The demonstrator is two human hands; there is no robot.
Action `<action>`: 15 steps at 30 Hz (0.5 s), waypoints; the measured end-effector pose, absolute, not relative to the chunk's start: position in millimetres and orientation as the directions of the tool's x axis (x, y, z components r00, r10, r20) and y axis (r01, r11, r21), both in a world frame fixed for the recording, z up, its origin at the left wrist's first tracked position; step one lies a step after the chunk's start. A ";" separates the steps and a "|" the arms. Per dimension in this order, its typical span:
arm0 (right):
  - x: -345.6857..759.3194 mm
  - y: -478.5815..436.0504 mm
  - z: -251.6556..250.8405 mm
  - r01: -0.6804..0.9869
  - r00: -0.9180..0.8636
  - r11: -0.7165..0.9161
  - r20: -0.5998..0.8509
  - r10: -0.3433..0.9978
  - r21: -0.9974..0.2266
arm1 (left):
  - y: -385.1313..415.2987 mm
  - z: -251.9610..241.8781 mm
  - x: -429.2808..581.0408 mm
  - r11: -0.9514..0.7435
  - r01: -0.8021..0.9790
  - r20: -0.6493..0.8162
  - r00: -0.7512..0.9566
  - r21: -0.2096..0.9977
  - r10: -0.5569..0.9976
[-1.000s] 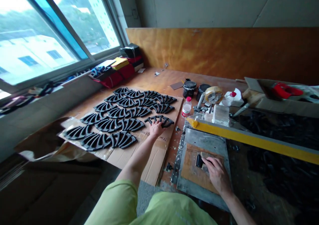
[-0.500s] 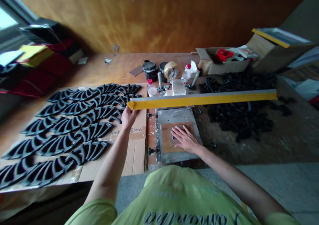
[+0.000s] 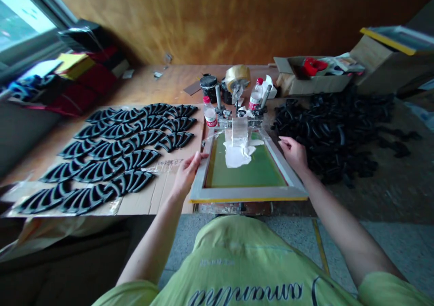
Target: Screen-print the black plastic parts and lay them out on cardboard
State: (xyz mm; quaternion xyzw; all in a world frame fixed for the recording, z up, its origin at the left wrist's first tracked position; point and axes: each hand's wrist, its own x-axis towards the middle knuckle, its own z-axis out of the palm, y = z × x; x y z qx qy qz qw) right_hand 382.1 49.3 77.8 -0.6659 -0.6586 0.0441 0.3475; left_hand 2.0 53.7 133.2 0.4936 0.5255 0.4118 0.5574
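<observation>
A silk-screen frame (image 3: 254, 193) with a green mesh lies flat over the printing base in front of me. White ink (image 3: 237, 157) sits on the mesh toward the back, and a clear squeegee-like block (image 3: 239, 129) stands in it. My left hand (image 3: 188, 170) is closed at the frame's left side, its fingertips over the edge. Just off the right side hovers my right hand (image 3: 294, 153), with nothing visible in it, index finger stretched out and the others loosely bent. The base plate is hidden under the screen.
Curved black pieces (image 3: 115, 152) lie in rows on cardboard (image 3: 166, 179) at left. Loose black pieces (image 3: 332, 129) are heaped at right. Behind stand red-capped bottles (image 3: 210, 116), a black tub (image 3: 208, 85), a tape roll (image 3: 237, 77) and an open carton (image 3: 312, 82).
The raised screen has come down flat over the base. My left hand has slid from its front corner to its left side. My right hand has left the base plate and moved right.
</observation>
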 end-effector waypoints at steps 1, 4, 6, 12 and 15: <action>375.4 57.8 86.6 0.847 0.113 0.131 0.416 0.902 -0.515 | 44.3 116.6 -1.0 0.225 0.082 -0.234 0.131 0.971 0.963; 331.6 80.3 108.1 0.879 -0.056 0.250 0.433 0.900 -0.405 | 27.8 64.6 -2.9 0.301 0.105 -0.315 0.159 0.948 0.936; 298.2 90.4 113.9 0.909 -0.204 0.308 0.343 0.917 -0.283 | 25.3 35.4 -0.4 0.298 0.122 -0.313 0.137 0.947 0.940; 257.6 72.5 93.0 0.923 -0.366 0.361 -0.017 0.930 -0.131 | 29.0 -3.8 1.2 0.270 0.185 -0.288 0.075 0.945 0.955; 264.9 44.7 84.8 0.847 -0.524 0.518 -0.026 0.851 -0.117 | 28.9 -8.9 -1.3 0.274 0.197 -0.293 0.076 0.941 0.953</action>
